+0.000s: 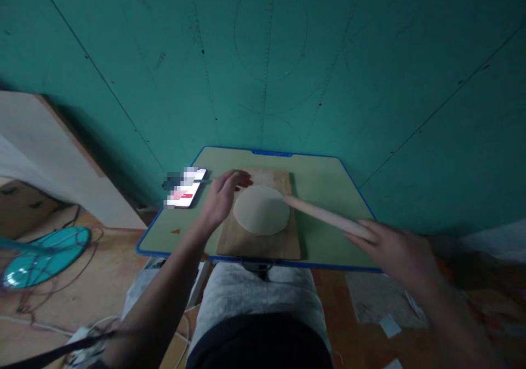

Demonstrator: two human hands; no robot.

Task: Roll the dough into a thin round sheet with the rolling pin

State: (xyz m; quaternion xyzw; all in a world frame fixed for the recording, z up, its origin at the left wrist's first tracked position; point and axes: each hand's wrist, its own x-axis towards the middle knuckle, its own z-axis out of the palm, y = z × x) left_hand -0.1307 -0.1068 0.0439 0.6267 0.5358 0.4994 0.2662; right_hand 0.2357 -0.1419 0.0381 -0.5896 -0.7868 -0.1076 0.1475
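Observation:
A flat, round sheet of dough (pixel 262 210) lies on a wooden board (pixel 258 247). My right hand (pixel 386 243) grips one end of a slim wooden rolling pin (pixel 324 215). The pin slants up to the left, and its far end is at the dough's right edge. At the dough's upper left, my left hand (pixel 226 194) is held with fingers loosely bent and nothing visible in them. Whether those fingertips touch the dough or the board is unclear.
The board rests on a small pale-green table (pixel 329 166) with a blue rim. A lit phone (pixel 191 191), partly pixelated, is at the table's left side. A green wall (pixel 267 57) stands behind. Cables and a round turquoise base (pixel 49 257) are on the floor at left.

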